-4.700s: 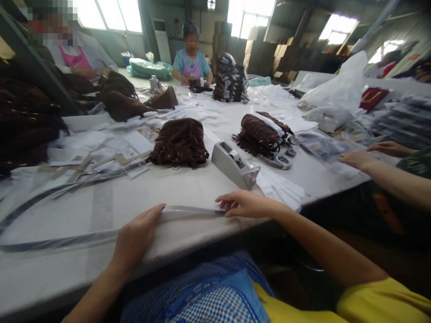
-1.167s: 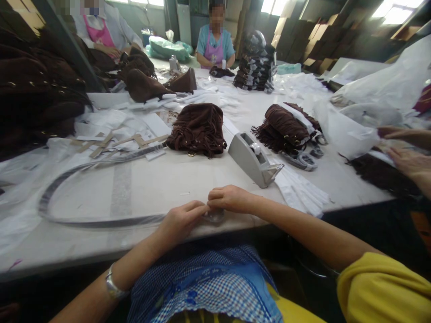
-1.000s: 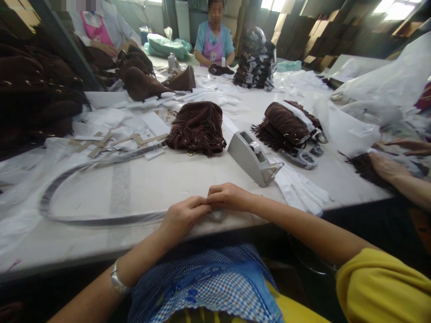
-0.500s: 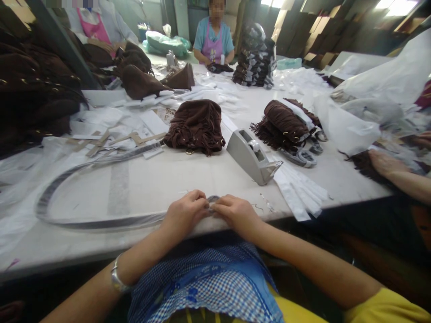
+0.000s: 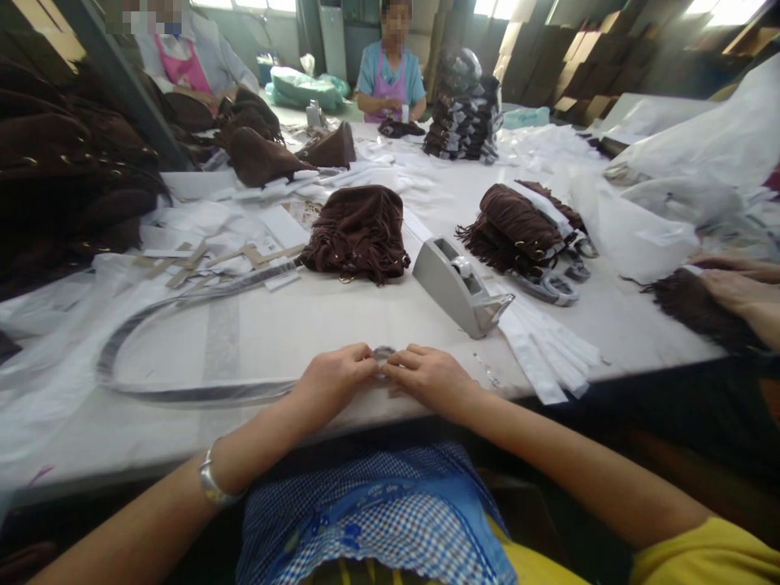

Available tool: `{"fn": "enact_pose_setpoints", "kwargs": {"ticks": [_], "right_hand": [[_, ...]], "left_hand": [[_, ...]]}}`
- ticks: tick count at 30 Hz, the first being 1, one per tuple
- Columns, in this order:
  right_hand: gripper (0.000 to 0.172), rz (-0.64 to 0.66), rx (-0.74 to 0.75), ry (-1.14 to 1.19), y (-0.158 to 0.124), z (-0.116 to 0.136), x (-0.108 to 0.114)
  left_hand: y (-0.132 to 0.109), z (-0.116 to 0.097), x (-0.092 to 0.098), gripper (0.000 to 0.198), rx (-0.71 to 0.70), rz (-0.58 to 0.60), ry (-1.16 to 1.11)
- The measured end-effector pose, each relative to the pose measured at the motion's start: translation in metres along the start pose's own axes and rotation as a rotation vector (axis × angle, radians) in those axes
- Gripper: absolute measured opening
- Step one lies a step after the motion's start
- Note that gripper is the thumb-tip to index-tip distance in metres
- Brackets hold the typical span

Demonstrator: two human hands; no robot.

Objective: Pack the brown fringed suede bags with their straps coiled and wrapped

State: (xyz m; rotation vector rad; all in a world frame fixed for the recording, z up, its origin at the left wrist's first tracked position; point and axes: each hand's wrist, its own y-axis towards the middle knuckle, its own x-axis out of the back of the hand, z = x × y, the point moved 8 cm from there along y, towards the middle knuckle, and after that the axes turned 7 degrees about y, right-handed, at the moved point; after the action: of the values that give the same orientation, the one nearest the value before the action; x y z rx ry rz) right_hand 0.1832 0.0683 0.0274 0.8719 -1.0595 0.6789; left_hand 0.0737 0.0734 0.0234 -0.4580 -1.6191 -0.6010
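I have both hands together near the front edge of the desk point(image 5: 268, 345), the left hand point(image 5: 335, 372) and the right hand point(image 5: 431, 378) pinching a small coil point(image 5: 383, 352) between their fingertips. The rest of the strap point(image 5: 183, 393), seemingly sleeved in clear film, runs out from behind my left wrist, bends round on the left and reaches the brown bag point(image 5: 359, 236); I can't tell whether it is fastened there. I take the step in hand to be rolling the strap up, barely begun, since most of it lies loose. As I judge it, the next turn calls for a firm left pinch, fresh finger placement on the right, and slack drawn in without twisting. The tape dispenser point(image 5: 457, 284) stands just beyond my right hand, clear of the strap's loop.
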Motion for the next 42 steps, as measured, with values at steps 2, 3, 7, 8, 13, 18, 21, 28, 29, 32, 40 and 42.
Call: {"fn": "enact_pose_setpoints", "kwargs": {"ticks": [2, 3, 7, 8, 13, 18, 21, 28, 29, 32, 40, 42], "right_hand": [[0.018, 0.006, -0.007, 0.028, 0.0, 0.003, -0.005], [0.017, 0.01, 0.016, 0.054, 0.0, 0.002, -0.007], [0.022, 0.063, 0.189, 0.215, 0.005, -0.012, -0.005], [0.023, 0.081, 0.222, 0.247, 0.006, -0.016, -0.003], [0.028, 0.047, 0.155, 0.121, 0.008, -0.019, 0.007], [0.02, 0.031, 0.049, 0.029, 0.004, 0.0, -0.003], [0.022, 0.063, 0.148, 0.134, 0.005, 0.0, -0.006], [0.029, 0.191, 0.231, 0.197, 0.013, -0.017, 0.002], [0.028, 0.173, 0.198, 0.152, 0.013, -0.016, 0.002], [0.025, 0.084, 0.099, 0.064, 0.011, -0.005, 0.002], [0.022, -0.005, 0.196, 0.208, 0.004, -0.004, -0.005], [0.023, -0.001, 0.21, 0.243, 0.005, -0.009, -0.004]], "left_hand": [[0.001, -0.004, 0.001, 0.017, -0.019, 0.032, 0.01], [0.002, -0.005, 0.003, 0.018, -0.07, 0.047, -0.003], [0.007, 0.004, 0.015, 0.03, -0.331, 0.032, -0.069], [0.008, 0.008, 0.015, 0.03, -0.367, 0.024, -0.063], [0.011, 0.019, 0.004, 0.027, -0.17, -0.055, -0.004], [-0.001, 0.008, -0.002, 0.02, 0.102, -0.013, -0.155], [-0.003, 0.001, 0.009, 0.016, -0.054, -0.002, -0.137], [-0.006, 0.016, 0.014, 0.023, -0.18, -0.072, -0.055], [-0.006, 0.019, 0.012, 0.024, -0.101, -0.081, -0.074], [-0.009, 0.02, 0.003, 0.025, 0.098, -0.062, -0.197], [-0.01, 0.018, 0.007, 0.037, -0.087, 0.065, -0.298], [-0.007, 0.021, 0.006, 0.035, -0.113, 0.083, -0.24]]}}
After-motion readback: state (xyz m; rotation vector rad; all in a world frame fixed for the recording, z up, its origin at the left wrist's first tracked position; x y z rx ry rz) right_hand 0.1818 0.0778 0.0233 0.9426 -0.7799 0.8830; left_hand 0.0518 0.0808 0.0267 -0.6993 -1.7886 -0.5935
